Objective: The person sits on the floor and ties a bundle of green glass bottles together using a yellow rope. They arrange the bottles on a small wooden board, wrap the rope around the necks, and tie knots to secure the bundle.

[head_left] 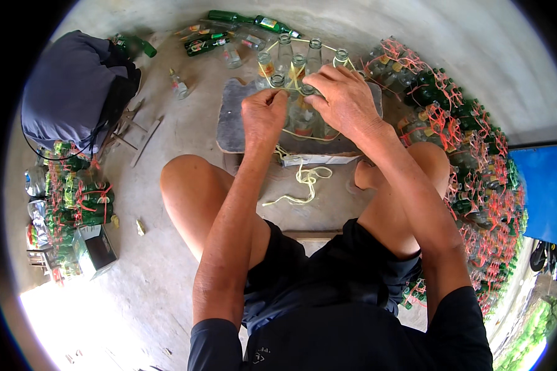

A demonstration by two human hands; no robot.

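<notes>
Several clear glass bottles (pixel 284 51), some with orange-yellow labels, stand grouped on a dark grey board (pixel 232 120), with pale yellow string (pixel 309 41) looped round their necks. My left hand (pixel 264 114) is closed in a pinch on the string beside the front left bottle neck. My right hand (pixel 343 102) has its fingers curled round the neck of a front bottle (pixel 307 90), where the string passes; its fingertips are partly hidden. Loose string (pixel 306 182) hangs from the board's front and lies on the floor between my legs.
Green bottles (pixel 226 18) lie by the back wall. Red-tied bottle bundles (pixel 483 198) are piled along the right, beside a blue panel (pixel 538 191). At left are a dark cloth-covered object (pixel 74 86), wooden sticks (pixel 145 142), more bundles (pixel 65 204) and an open box (pixel 93 250).
</notes>
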